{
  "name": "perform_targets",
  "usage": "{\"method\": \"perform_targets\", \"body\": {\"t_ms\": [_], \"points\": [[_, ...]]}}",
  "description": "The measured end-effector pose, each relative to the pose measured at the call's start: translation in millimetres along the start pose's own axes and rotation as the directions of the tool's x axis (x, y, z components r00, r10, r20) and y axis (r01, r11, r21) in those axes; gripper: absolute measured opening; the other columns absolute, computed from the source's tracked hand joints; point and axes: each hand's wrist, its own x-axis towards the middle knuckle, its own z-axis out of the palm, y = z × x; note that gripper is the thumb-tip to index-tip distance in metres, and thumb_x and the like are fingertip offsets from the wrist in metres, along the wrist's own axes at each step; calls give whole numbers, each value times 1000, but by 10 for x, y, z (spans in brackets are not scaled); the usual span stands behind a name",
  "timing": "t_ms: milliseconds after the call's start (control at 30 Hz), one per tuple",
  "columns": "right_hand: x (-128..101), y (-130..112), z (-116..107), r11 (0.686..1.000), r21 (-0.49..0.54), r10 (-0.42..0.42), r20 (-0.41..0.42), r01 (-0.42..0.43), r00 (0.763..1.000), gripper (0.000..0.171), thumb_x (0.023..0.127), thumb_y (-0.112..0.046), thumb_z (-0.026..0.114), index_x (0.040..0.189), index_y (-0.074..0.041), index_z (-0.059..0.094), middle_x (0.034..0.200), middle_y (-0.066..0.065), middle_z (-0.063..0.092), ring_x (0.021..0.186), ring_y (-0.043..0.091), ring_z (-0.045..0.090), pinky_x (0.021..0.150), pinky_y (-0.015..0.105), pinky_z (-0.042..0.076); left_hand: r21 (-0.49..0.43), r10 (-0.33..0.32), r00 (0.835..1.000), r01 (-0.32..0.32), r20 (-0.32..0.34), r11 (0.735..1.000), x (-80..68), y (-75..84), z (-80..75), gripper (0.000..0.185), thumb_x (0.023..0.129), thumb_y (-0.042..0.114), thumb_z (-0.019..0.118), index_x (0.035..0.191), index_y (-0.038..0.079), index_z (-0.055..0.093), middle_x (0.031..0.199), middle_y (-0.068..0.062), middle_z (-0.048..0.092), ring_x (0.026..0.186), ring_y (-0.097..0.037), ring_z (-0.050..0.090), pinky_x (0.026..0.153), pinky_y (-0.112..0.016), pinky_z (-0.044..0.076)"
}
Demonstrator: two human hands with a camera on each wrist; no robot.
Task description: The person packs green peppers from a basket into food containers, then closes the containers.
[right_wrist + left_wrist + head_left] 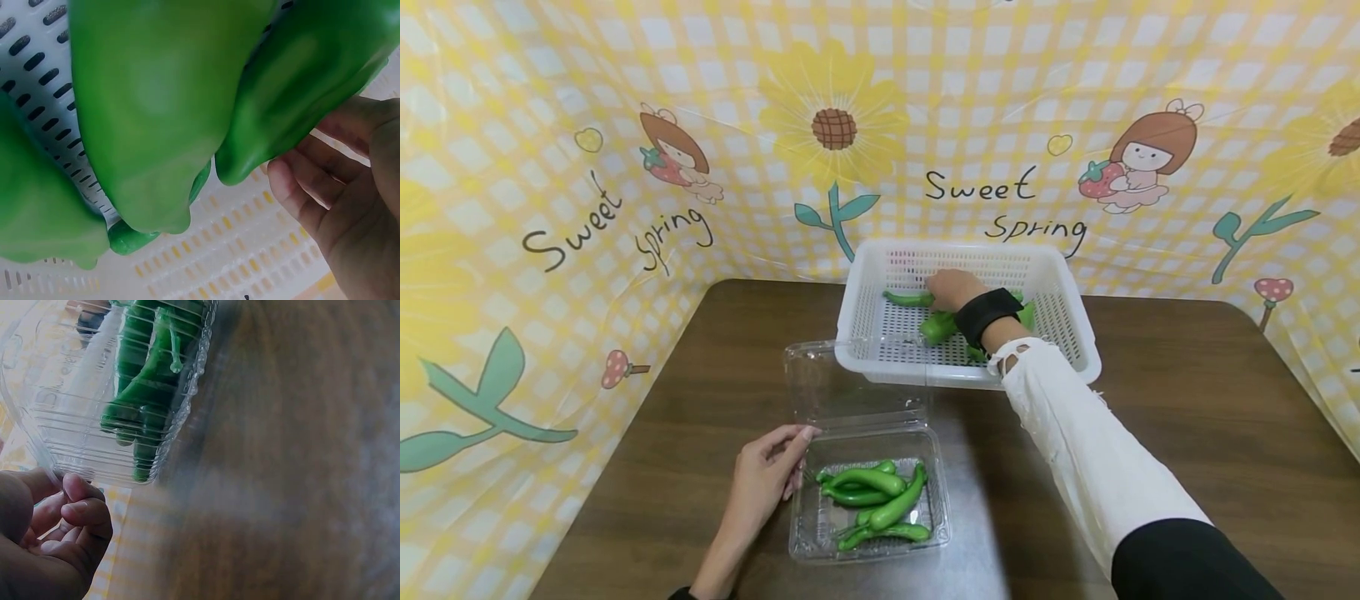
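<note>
A: Where is the right hand (953, 287) working?

B: It is reaching into the white perforated plastic basket (1078, 333), fingers loosely curled beside large green peppers (187, 112); whether it is gripping one cannot be told.

A: And the left hand (766, 479)?

B: It is resting relaxed against the clear plastic clamshell box (805, 533), which is lying open on the brown wooden table (1210, 433) and holding slim green chilli peppers (872, 496).

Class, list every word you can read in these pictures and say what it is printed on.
"Sweet Spring": on the yellow checked backdrop, behind the white basket.
"Sweet Spring": again on the backdrop's left panel.
The clear plastic box, the basket and the green peppers carry no readable text.
</note>
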Motion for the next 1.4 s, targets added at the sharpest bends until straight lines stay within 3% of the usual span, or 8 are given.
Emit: {"method": "perform_targets", "body": {"t_ms": [633,933,1400], "points": [[31,-11,27,999,-1,-34,3,34,999,16,98,-19,63,107,-6,66,100,10,69,82,22,56,73,32,46,-1,1,1000,-1,2,1000,-21,-13,7,22,96,29,67,103,10,75,66,-18,60,43,-11,49,36,-26,42],[-40,56,-16,997,70,8,-11,-8,1000,12,97,-17,64,103,-6,64,98,9,67,81,22,56,72,31,45,-1,14,1000,-14,10,1000,-5,-13,-15,21,96,27,67,104,9,75,66,-18,60,43,-11,49,36,-25,42],[-254,182,-111,998,52,-37,-71,41,997,10,98,-14,61,98,-5,62,92,11,66,79,23,55,74,35,45,18,20,1000,-20,19,1000,7,0,7,21,96,26,66,106,10,74,66,-17,60,43,-11,49,37,-24,42]]}}
